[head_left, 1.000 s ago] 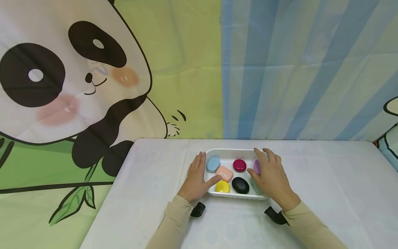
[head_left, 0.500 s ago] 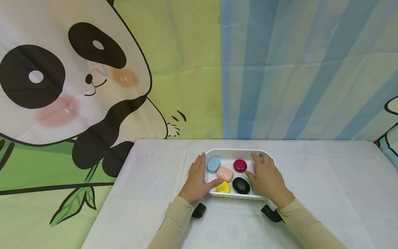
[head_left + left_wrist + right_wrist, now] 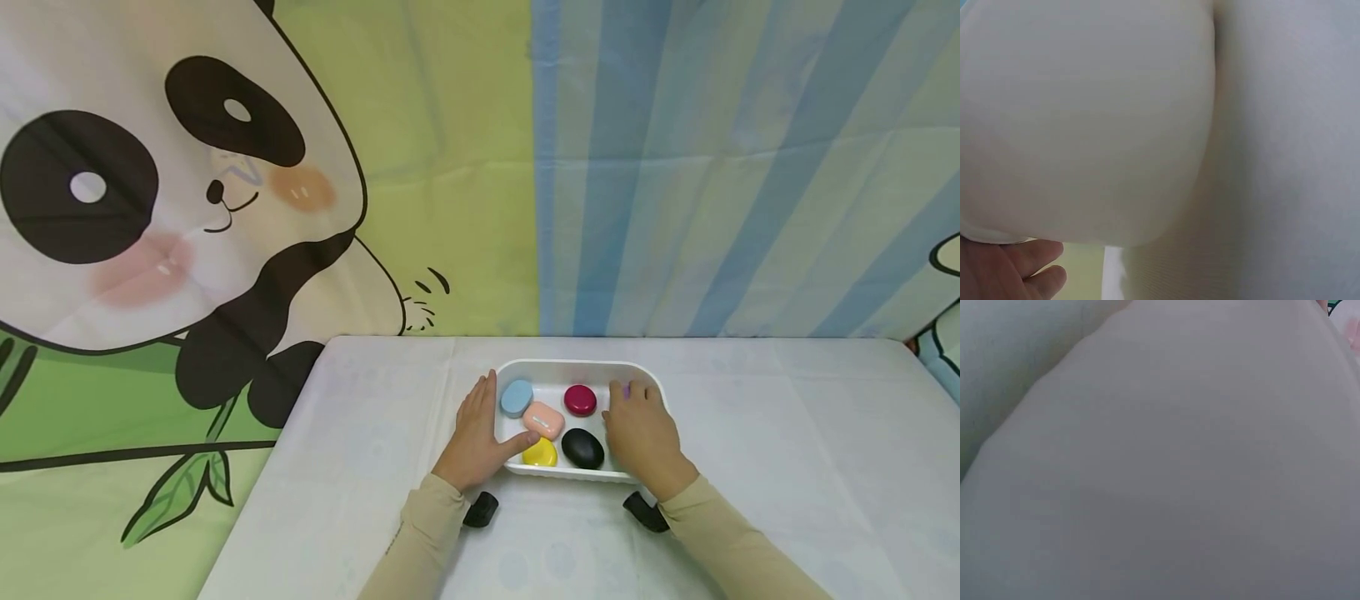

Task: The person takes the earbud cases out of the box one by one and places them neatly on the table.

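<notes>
Tray (image 3: 566, 372) beneath right grip (image 3: 645, 437)

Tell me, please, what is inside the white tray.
Blue piece, pink piece, yellow piece, red piece, black piece and a purple bit show; anything under the right hand is covered.

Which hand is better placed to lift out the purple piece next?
Probably the right hand: its fingers are bent down over the purple piece, though any grip is hidden. The left hand is across the white tray, at its left edge.
</notes>
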Tool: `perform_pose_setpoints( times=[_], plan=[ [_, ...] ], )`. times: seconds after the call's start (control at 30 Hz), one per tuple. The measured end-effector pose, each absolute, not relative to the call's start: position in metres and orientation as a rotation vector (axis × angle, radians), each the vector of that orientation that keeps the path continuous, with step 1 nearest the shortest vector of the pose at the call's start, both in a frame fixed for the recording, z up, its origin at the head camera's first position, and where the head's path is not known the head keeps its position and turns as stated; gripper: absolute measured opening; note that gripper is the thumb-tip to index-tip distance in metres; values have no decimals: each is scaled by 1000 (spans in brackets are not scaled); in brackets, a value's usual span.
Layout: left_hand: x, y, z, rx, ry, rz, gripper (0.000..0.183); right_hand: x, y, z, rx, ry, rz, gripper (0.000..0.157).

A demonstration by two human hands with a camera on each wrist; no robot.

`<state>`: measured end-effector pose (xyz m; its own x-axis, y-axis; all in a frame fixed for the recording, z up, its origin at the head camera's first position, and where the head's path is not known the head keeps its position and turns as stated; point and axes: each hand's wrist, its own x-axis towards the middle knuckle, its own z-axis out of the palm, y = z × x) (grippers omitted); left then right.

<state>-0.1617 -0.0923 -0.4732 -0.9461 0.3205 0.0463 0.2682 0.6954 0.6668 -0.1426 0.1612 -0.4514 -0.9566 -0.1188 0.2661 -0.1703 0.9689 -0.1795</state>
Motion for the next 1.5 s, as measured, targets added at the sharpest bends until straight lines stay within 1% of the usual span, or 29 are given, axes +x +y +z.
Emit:
perform_pose_setpoints(
  times=[0.2,0.33,0.43,0.53,0.67,0.97,1.17,1.33,1.5],
  plan=[
    [-161,-94,-474,498,2825,1112,114,-146,160,-450,238,-2876,241,31],
    [-161,-93,-474,495,2821,1109,115,-147,159,-448,216,-2882,258,27],
    [-161,-93,-473,496,2819,1106,114,-149,158,-446,150,-2925,348,30],
    [-161,-93,-473,498,2818,1098,114,-151,159,-445,86,-2984,441,37],
    [-162,-92,-472,504,2818,1088,114,-154,161,-445,63,-3025,489,42],
    [-162,-92,-473,495,2818,1083,114,-154,165,-446,109,-2940,555,34],
    [-162,-93,-473,489,2808,1097,115,-153,164,-445,111,-2907,573,34],
    [-163,-93,-474,506,2796,1112,118,-154,163,-445,122,-2936,564,31],
    [-163,-94,-475,522,2777,1140,123,-155,164,-445,142,-2942,560,38]
  ],
)
